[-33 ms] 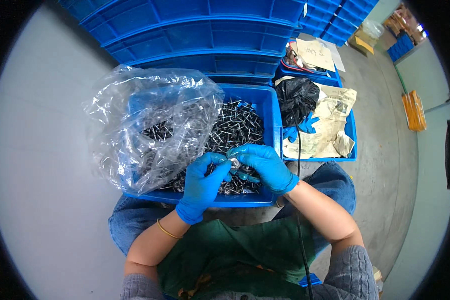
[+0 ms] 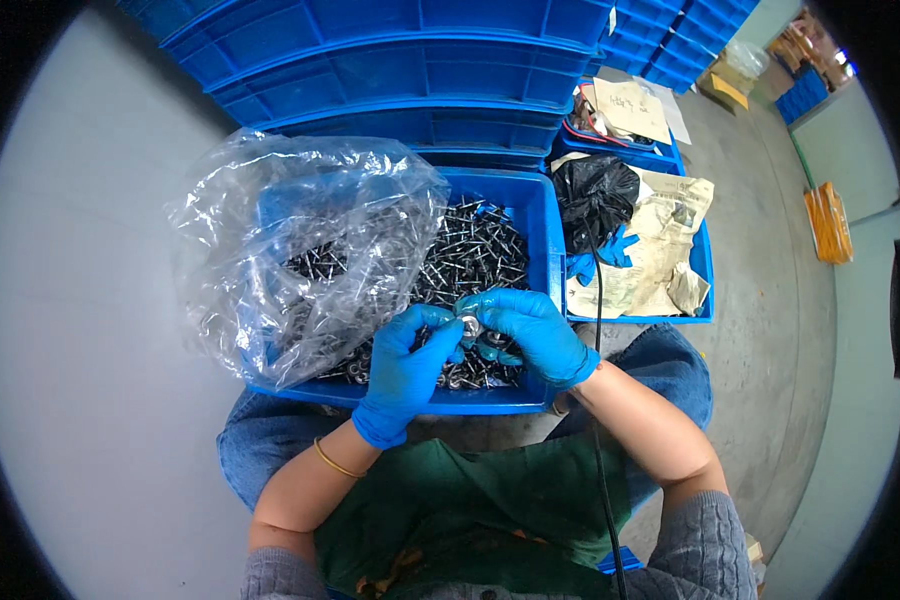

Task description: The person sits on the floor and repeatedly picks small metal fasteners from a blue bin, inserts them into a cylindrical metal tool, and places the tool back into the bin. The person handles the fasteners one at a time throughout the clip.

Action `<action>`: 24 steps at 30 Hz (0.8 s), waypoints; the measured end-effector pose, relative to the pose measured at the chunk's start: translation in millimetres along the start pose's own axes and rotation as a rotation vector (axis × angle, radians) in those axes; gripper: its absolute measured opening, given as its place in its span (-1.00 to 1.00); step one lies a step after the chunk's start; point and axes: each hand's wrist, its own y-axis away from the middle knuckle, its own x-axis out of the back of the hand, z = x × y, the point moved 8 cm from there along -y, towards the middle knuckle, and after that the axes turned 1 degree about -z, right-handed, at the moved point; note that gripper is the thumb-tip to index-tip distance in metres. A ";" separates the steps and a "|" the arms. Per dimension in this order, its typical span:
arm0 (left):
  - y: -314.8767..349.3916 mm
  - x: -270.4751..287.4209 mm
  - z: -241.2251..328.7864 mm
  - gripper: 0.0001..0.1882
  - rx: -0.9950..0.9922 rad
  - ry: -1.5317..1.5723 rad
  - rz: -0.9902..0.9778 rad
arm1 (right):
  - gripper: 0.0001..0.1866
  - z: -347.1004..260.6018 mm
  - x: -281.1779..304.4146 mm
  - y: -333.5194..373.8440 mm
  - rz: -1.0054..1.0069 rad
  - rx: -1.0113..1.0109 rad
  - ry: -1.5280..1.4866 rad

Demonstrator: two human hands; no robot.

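Both my hands wear blue gloves and meet over the near part of a blue plastic bin (image 2: 547,235). Between my fingertips is a small metal part with a shiny round end (image 2: 470,326); its exact kind I cannot make out. My left hand (image 2: 398,375) pinches it from the left, thumb and fingers closed. From the right, my right hand (image 2: 532,332) grips it too, its fingers curled and partly hidden. Below lie many small metal parts (image 2: 470,255) with dark bodies and bright pins, some showing round ends. A clear plastic bag (image 2: 315,260) drapes over the bin's left side.
Stacked blue crates (image 2: 400,75) rise behind the bin. To the right, another blue bin (image 2: 705,270) carries brown paper (image 2: 660,265), a black plastic bag (image 2: 595,195) and blue gloves (image 2: 610,255). A black cable (image 2: 600,430) hangs down beside my right forearm.
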 end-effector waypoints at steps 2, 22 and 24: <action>1.0 -0.1 0.2 -0.95 0.024 0.048 0.002 | -0.72 2.0 2.5 0.7 -0.012 -0.006 -0.009; -3.1 21.7 7.3 -0.89 -0.069 0.237 0.000 | -0.66 8.5 5.8 -12.9 -0.075 -0.074 -0.415; -7.0 36.5 12.1 -0.85 0.049 0.459 0.049 | -0.71 10.2 15.6 -16.3 -0.045 -0.104 -0.488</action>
